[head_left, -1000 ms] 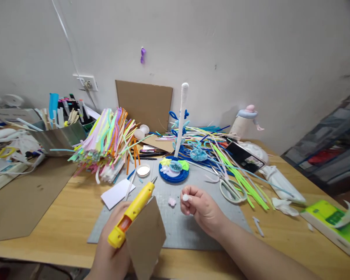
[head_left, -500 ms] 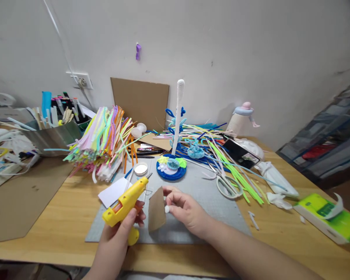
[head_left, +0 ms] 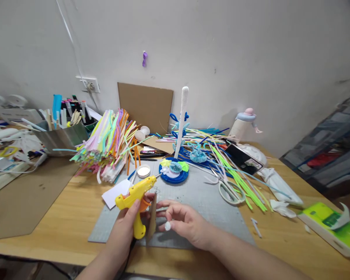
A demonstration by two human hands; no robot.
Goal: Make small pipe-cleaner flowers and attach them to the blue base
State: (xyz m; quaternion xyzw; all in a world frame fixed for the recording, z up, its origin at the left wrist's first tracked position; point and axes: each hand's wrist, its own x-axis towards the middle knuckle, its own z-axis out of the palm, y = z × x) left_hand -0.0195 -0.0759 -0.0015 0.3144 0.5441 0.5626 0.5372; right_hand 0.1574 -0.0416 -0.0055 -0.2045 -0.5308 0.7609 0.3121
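My left hand [head_left: 125, 222] is wrapped round a yellow glue gun [head_left: 138, 192], its nozzle pointing up and right. A piece of cardboard [head_left: 152, 217], seen nearly edge-on, stands between my hands, against the left fingers. In my right hand [head_left: 182, 223], a small white piece [head_left: 167, 226] is pinched between thumb and finger. Behind them, a round blue base [head_left: 174, 179] with yellow, green and light blue fuzzy shapes carries an upright white stem [head_left: 181, 122]. The gun's nozzle tip is close to the left edge of that base.
A grey cutting mat [head_left: 210, 223] lies under the hands. Scissors [head_left: 231, 192] and green pipe cleaners [head_left: 239, 179] are to the right. A colourful bundle [head_left: 105, 149] and white paper [head_left: 116, 192] are at left. A green and yellow package [head_left: 332, 227] sits far right.
The cardboard has turned nearly edge-on and is now at the left fingers, apart from my right hand's pinch. The glue gun has tilted more upright. The whole view has shifted slightly.
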